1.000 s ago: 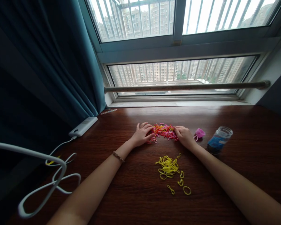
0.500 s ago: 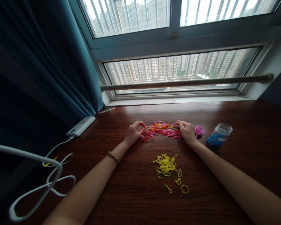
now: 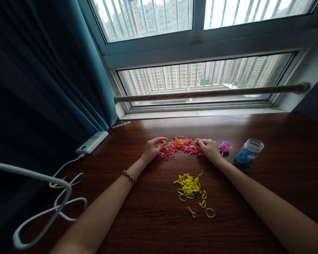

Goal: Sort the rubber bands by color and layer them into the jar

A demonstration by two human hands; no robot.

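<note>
A pile of mixed red, pink and orange rubber bands [image 3: 184, 145], with a few yellow ones among them, lies on the dark wooden table. At its left edge, my left hand [image 3: 153, 147] rests with thumb and forefinger apart, open, the fingertips beside the bands. From the other side my right hand [image 3: 208, 148] reaches into the pile, its fingers drawn together near some yellow bands; whatever is between the fingertips is too small to make out. Closer to me is a separate heap of yellow rubber bands [image 3: 188, 185], with several loose ones around it.
Just right of my right hand sits a small pink cup-like object [image 3: 225, 146]. Beyond it stands a clear jar [image 3: 247, 153] with a blue label. A white power bank [image 3: 92, 142] and its looped cable [image 3: 69, 201] lie at left by the curtain [image 3: 95, 88].
My right hand has moved slightly left, further into the mixed pile. The forefinger of my left hand has straightened, away from the thumb.
</note>
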